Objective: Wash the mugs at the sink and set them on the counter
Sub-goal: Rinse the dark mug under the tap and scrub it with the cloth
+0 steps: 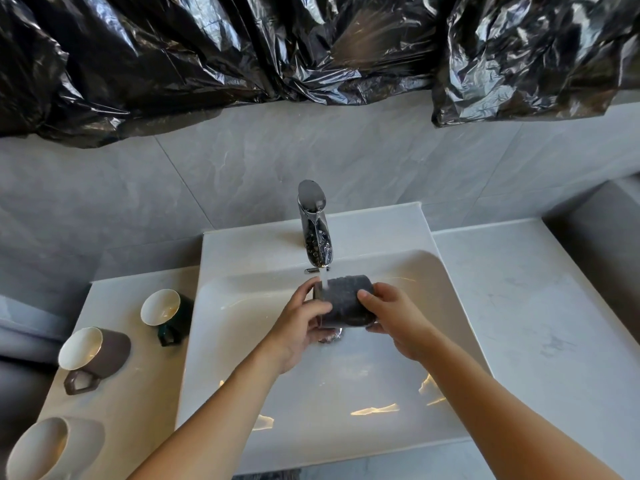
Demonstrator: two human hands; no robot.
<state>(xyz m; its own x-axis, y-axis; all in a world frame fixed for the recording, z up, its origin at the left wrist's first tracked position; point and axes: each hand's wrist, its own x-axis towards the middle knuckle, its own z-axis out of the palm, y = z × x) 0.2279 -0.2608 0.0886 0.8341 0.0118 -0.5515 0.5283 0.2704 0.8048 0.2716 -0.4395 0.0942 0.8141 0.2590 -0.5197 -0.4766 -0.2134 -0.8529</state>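
Note:
A dark speckled mug (348,304) lies on its side over the white sink (433,306), under the water running from the chrome tap (317,230). My left hand (299,327) grips its left end and my right hand (391,318) grips its right end. On the left counter (114,410) stand three more mugs: a dark green one (166,311), a brown one (93,353) and a pale beige one (52,448), all with light insides.
Grey marble counter (519,323) stretches to the right of the sink. Black plastic sheeting (242,46) hangs above the grey tiled wall. The drain sits under the mug, mostly hidden.

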